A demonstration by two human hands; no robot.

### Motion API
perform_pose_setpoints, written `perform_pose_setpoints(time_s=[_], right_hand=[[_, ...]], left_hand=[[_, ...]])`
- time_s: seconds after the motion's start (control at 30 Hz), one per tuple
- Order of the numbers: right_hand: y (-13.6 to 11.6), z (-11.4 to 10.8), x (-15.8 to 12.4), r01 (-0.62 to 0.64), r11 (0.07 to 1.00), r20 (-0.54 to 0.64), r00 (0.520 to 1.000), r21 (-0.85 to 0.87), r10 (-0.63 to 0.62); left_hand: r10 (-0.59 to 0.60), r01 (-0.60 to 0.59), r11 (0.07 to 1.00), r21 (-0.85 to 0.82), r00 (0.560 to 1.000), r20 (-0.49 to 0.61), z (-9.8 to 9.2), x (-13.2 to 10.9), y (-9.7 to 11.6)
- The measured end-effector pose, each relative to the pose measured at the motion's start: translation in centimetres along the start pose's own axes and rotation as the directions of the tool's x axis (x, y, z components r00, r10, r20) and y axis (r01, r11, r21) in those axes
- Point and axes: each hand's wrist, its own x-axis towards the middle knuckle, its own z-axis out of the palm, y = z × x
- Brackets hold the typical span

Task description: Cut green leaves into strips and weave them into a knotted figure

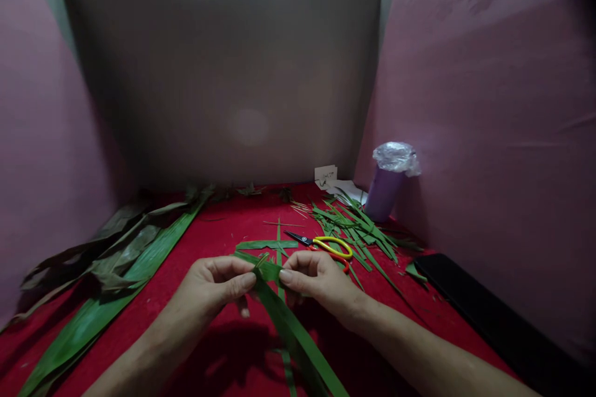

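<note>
Between my two hands is a long green leaf strip (294, 329), folded near its upper end, its tail running down toward the lower edge of the view. My left hand (218, 282) pinches the folded part between thumb and fingers. My right hand (319, 282) pinches the strip's short crossing part from the other side. Scissors (333, 246) with yellow and red handles lie just beyond my right hand, blades pointing left. Behind my fingers, another green strip (261, 245) lies crosswise on the red cloth, over a thin upright strip (279, 232).
Large green leaves (153, 254) and dried brown leaves (118, 229) lie at left on the red cloth (223, 217). A pile of cut strips (356, 223) is at right, near a purple plastic-topped container (384, 192). A long black object (484, 316) borders the right wall.
</note>
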Motion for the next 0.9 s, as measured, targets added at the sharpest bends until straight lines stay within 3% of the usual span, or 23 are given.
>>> perform_pose_setpoints(time_s=[0.23,0.67,0.9], right_hand=[[0.2,0.1,0.0,0.004,0.998,-0.021,1.000,-0.057,-0.005],[-0.3,-0.2,-0.4,-0.122,0.977,-0.026,0.991,0.173,0.128],[-0.1,-0.3,-0.2,-0.112,0.958,-0.045,0.991,0.264,0.128]], left_hand=[[-0.006,0.006,0.999,0.041,1.000,-0.008,0.0,0.0,0.2],[-0.041,0.043,0.999,0.028,0.997,-0.061,0.9,-0.6,1.1],[-0.040,0.040,0.997,0.070,0.999,0.010,0.3,-0.4,0.5]])
